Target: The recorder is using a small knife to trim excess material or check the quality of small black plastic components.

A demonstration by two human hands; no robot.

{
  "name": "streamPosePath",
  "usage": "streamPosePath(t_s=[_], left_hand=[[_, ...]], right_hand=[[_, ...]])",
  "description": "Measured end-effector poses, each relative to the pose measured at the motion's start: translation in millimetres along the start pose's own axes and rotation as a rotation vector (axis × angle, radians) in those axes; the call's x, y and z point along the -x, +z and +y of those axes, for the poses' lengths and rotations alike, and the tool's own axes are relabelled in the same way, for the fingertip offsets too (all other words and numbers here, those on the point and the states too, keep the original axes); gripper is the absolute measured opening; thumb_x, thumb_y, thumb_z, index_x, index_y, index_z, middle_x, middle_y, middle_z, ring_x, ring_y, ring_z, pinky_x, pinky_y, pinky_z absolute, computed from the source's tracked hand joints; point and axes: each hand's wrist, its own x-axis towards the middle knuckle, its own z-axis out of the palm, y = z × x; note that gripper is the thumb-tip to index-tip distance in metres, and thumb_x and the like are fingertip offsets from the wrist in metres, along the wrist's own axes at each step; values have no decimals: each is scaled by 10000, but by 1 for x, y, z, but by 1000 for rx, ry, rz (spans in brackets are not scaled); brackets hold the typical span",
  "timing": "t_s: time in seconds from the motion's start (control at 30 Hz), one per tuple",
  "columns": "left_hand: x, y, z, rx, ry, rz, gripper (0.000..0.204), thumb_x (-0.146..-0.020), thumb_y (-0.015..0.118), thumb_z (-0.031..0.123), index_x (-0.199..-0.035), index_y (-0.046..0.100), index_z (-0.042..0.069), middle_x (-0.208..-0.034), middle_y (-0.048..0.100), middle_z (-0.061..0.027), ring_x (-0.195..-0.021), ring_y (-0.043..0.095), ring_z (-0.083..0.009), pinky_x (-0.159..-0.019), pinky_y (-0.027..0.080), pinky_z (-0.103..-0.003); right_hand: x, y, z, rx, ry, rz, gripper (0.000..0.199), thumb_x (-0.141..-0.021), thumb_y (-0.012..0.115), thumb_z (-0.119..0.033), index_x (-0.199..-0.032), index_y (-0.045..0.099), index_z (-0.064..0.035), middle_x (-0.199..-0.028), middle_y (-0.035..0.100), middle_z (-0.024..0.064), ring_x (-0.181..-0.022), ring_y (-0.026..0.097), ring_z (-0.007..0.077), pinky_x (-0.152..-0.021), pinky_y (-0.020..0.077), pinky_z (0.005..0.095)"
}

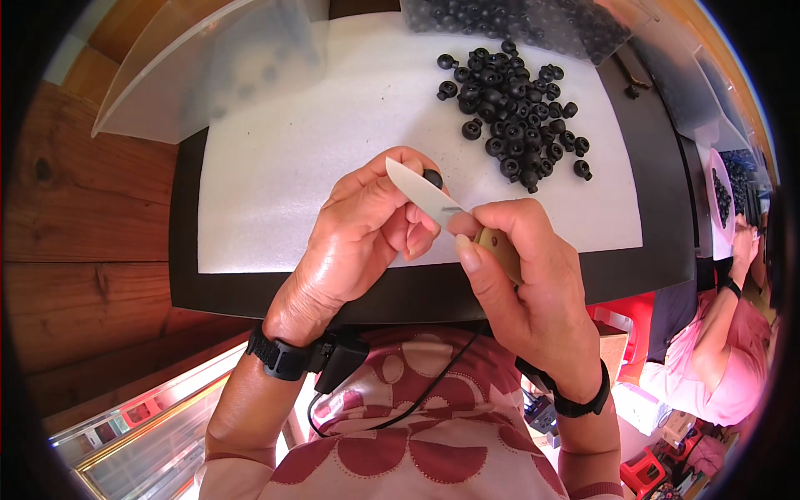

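Head view shows our left hand (367,225) pinching a small black rubber piece (432,177) at its fingertips, our right hand (525,275) clamped on a white-bladed knife (423,193) whose tip points to ten o'clock beside that piece, and a pile of black pieces (517,117) at one o'clock on the white mat (292,167).

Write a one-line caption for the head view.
Left hand pinches a black rubber piece; right hand holds a white-bladed knife against it.

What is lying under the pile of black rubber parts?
The pile of black rubber parts lies on a white mat, itself on a black table. The mat beneath the pile is hidden.
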Motion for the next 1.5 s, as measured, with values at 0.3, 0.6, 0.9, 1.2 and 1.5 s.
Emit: streamPosePath(t_s=[0.3, 0.6, 0.9, 1.2, 1.5], left_hand=[[1, -1, -2, -4, 20, 7, 498, -961, 659, 478, -1053, 551, 1, -925, 616, -102, -655, 484, -113, -551, 345, -250], [3, 0, 0, -28, 15, 1, 509, -967, 638, 488, -1032, 557, -10, -950, 616, -98, -659, 483, -110, -554, 341, -248], [4, 6, -3, -78, 23, 52, 442, -1014, 604, 455, -1045, 565, 16, -929, 602, -81, -675, 479, -109, -587, 353, -243], [2, 5, 3, -69, 15, -9, 378, -1057, 549, 387, -1028, 560, 10, -867, 569, -53, -676, 468, -125, -593, 354, -249], [10, 9, 8, -102, -25, -69, 415, -1066, 542, 403, -1173, 600, 6, -972, 611, -44, -820, 551, -115, -713, 460, -254]], right_hand=[[-2, 4, 2, 24, -11, 31, 204, -938, 681, -52, -1084, 540, -37, -800, 626, 137, -654, 642, 360, -566, 487, 411], [-1, 5, 0, 19, -3, 40, 191, -944, 679, -57, -1081, 548, -33, -796, 628, 140, -654, 642, 356, -572, 490, 406], [-9, 2, 2, 1, 49, 24, 162, -966, 660, -73, -1059, 537, -24, -771, 616, 138, -634, 628, 345, -570, 485, 387], [-11, 3, 16, -194, 69, 181, 177, -1018, 638, -164, -1067, 543, -23, -729, 571, 69, -597, 515, 155, -553, 432, 293], [-26, 13, 2, -415, 191, 52, 335, -960, 736, -252, -1039, 533, 3, -780, 631, 67, -689, 596, 89, -585, 473, 265]])
